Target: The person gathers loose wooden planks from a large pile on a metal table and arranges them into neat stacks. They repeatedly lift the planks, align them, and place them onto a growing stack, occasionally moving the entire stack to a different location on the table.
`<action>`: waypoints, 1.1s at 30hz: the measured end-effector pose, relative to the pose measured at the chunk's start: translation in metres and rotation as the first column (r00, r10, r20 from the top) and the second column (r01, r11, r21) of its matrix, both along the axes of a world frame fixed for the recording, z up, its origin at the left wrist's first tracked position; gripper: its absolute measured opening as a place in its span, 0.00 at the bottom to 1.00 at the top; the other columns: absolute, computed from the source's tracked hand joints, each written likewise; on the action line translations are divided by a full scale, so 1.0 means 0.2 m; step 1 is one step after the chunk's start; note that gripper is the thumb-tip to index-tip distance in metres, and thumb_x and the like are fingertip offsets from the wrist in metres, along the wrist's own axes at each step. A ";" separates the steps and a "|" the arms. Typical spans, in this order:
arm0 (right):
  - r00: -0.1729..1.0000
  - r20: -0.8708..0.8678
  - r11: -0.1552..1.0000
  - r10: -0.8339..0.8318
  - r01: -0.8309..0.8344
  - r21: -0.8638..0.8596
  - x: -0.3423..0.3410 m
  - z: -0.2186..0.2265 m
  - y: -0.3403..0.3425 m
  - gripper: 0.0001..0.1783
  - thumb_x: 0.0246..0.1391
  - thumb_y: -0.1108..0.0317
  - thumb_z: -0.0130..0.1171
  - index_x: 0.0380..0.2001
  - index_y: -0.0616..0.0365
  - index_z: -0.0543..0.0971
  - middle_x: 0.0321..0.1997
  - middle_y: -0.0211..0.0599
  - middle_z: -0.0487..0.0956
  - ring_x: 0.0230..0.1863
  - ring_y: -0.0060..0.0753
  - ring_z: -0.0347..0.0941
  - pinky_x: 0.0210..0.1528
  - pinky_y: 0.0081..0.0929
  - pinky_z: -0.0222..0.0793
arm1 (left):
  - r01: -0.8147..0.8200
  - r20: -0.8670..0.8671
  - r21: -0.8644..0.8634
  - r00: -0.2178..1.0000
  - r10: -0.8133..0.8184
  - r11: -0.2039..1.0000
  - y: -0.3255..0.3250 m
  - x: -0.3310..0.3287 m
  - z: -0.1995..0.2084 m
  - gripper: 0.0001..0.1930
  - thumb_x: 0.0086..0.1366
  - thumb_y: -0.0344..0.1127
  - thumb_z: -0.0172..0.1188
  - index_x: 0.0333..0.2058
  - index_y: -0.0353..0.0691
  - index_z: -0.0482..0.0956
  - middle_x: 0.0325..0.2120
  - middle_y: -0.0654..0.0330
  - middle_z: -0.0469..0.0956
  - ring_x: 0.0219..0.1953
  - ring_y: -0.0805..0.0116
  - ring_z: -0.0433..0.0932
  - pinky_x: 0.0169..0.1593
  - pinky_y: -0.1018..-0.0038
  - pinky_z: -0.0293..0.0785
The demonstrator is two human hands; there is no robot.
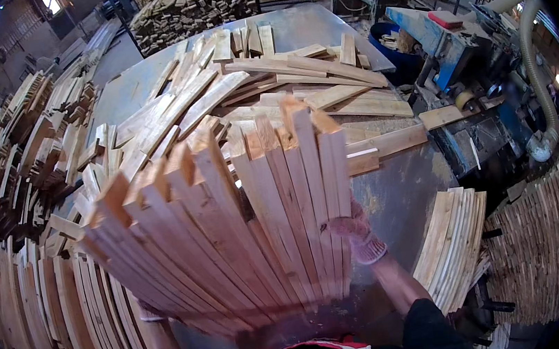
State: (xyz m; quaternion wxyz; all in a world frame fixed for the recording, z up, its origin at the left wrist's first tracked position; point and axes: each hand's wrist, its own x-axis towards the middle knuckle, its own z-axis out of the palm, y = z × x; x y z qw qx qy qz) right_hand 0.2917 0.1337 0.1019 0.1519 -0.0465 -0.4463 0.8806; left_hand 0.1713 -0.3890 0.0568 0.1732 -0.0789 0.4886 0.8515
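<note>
Between my hands stands a wide bundle of wooden boards (259, 240), on edge side by side, their tops uneven and fanned out. My right hand (355, 233), in a pale knitted glove, presses on the bundle's right side with its thumb over the near face. At the lower left my left hand (151, 311), also gloved, is against the bundle's other side; its fingers are hidden behind the wood. Beyond the bundle, a loose heap of boards (197, 101) lies crisscross on the metal-topped table (393, 188).
Stacked boards (23, 303) line the left side. On the right are a short stack of pale boards (452, 244) and a tall board pile (540, 247). A blue machine (440, 33) with a ribbed hose (537, 66) and a blue bin (399, 55) stand at the far right.
</note>
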 end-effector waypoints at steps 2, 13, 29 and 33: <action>0.990 -0.140 0.999 0.015 -0.010 0.033 0.05 0.05 0.01 0.46 0.46 0.63 0.77 0.67 0.56 0.65 0.60 0.38 0.76 0.55 0.32 0.77 0.56 0.36 0.78 | -0.029 -0.012 -0.023 1.000 0.028 0.999 -0.04 0.11 0.06 0.39 0.69 0.65 0.50 0.68 0.42 0.65 0.59 0.55 0.75 0.55 0.59 0.78 0.59 0.60 0.77; 0.988 0.037 0.986 0.151 -0.153 0.063 0.60 -0.17 0.00 0.37 0.56 0.55 0.62 0.66 0.59 0.67 0.60 0.45 0.76 0.58 0.42 0.75 0.61 0.38 0.73 | -0.032 0.212 -0.086 0.976 0.050 0.996 -0.21 0.77 -0.32 0.34 0.71 0.56 0.52 0.68 0.41 0.65 0.58 0.57 0.75 0.54 0.62 0.79 0.58 0.65 0.76; 0.891 0.436 0.553 -0.129 -0.300 0.777 1.12 -1.21 -0.30 0.36 0.71 0.44 0.39 0.66 0.64 0.69 0.61 0.56 0.75 0.62 0.56 0.72 0.67 0.41 0.67 | 0.300 -0.127 -0.399 0.918 -0.376 0.867 -0.15 0.31 -0.67 0.28 0.72 0.43 0.55 0.67 0.41 0.64 0.56 0.59 0.76 0.52 0.66 0.79 0.58 0.72 0.74; 0.880 0.371 0.162 -0.297 -0.337 0.928 1.26 -1.42 -0.24 0.34 0.74 0.45 0.36 0.64 0.63 0.70 0.60 0.56 0.76 0.60 0.58 0.73 0.67 0.42 0.67 | 0.245 0.198 -0.186 0.958 -0.208 0.952 0.01 0.46 -0.87 0.33 0.71 0.39 0.58 0.70 0.38 0.59 0.62 0.55 0.72 0.62 0.62 0.73 0.64 0.66 0.71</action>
